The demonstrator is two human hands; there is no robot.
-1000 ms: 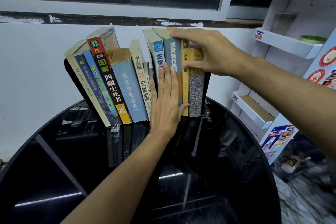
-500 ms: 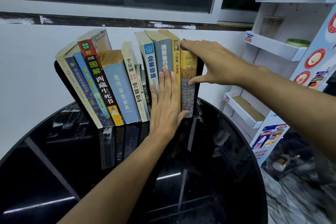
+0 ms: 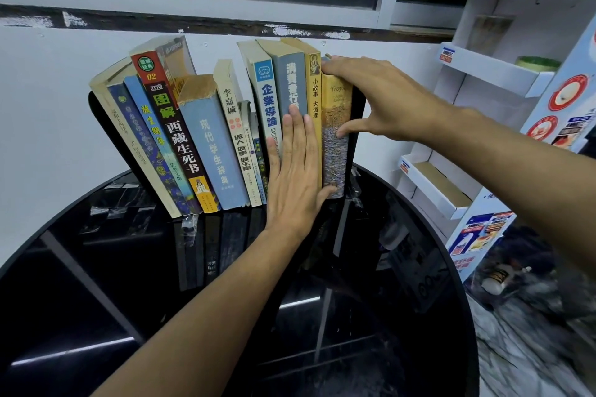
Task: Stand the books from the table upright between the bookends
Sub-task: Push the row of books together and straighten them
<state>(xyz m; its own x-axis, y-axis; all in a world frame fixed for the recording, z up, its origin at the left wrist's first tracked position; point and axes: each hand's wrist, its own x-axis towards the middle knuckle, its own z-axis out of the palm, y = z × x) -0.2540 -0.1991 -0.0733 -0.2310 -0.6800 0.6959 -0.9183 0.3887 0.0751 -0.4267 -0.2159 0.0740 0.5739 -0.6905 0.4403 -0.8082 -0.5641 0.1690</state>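
A row of several books [image 3: 209,138] stands at the back of the round black table [image 3: 322,316], between a black left bookend [image 3: 100,113] and a black right bookend [image 3: 358,126]. The left books lean left; the right ones stand nearly upright. My left hand [image 3: 295,177] lies flat, fingers together, against the spines of the grey book [image 3: 292,84] and its neighbours. My right hand [image 3: 377,100] has its fingertips on the top of the rightmost yellow "Troy" book [image 3: 333,158] and its thumb on that book's spine, gripping it beside the right bookend.
A white wall and a dark window stand behind the books. At the right, a white cardboard display rack [image 3: 483,74] with shelves is close to the table's edge. A small bottle [image 3: 493,282] lies on the marbled floor at the lower right.
My right hand slid from the tops of the middle books to the rightmost yellow book, thumb now on its spine. The left hand stays pressed on the spines. The camera shifted slightly.
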